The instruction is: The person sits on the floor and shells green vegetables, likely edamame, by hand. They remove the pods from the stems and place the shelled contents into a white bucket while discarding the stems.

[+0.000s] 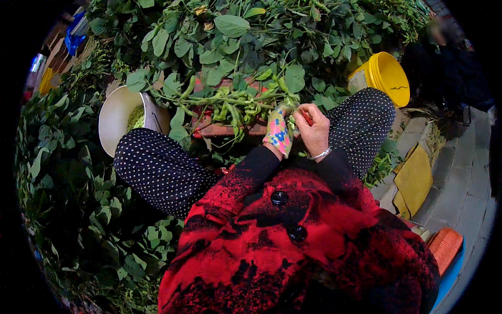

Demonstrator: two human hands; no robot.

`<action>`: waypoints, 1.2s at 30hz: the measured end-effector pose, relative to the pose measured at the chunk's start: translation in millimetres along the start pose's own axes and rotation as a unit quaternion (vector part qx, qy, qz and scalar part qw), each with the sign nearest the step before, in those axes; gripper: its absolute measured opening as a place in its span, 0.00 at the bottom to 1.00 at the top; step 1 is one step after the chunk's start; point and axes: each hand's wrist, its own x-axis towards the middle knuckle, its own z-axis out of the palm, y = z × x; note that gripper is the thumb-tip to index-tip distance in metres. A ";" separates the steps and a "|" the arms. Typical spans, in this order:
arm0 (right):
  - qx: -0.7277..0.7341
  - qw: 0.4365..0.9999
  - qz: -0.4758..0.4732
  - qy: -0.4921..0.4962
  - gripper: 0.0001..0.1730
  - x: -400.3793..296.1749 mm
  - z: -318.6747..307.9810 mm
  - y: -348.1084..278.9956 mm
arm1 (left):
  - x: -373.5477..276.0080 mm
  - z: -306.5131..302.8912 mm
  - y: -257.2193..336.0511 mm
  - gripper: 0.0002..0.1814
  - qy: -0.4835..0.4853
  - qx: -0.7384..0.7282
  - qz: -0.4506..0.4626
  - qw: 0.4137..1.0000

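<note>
My left hand (279, 129), in a floral-patterned glove, grips the stem end of a leafy bean plant (227, 103) that carries several plump green pods. The plant stretches left across a worn red surface (253, 129), partly hidden under it. Close against the glove is my bare right hand (315, 129), with a bracelet at the wrist. Its curled fingers hold a small red object (307, 117), mostly hidden; I cannot tell what it is. Pale green bits show between the two hands.
A white bucket (153, 117) with green beans or pods (136, 117) stands beyond my left knee. Past my right knee leans a yellow bucket (392, 80). Heaped bean plants (235, 43) fill the front and left. A person in dark clothes (447, 74) is at right, near grey paving (466, 157).
</note>
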 end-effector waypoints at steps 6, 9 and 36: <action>0.001 1.000 -0.024 0.018 0.06 3.7 0.0 1.1 | -0.1 -15.2 -7.4 0.09 -0.087 0.078 0.075 0.990; 0.021 1.000 0.009 0.008 0.06 4.0 0.9 -2.3 | 6.5 -22.0 -9.0 0.11 -0.104 0.298 0.210 0.925; -0.131 0.974 -0.117 -0.140 0.14 80.1 -17.7 -58.7 | -55.9 -43.2 20.5 0.21 -0.191 0.263 -0.095 0.941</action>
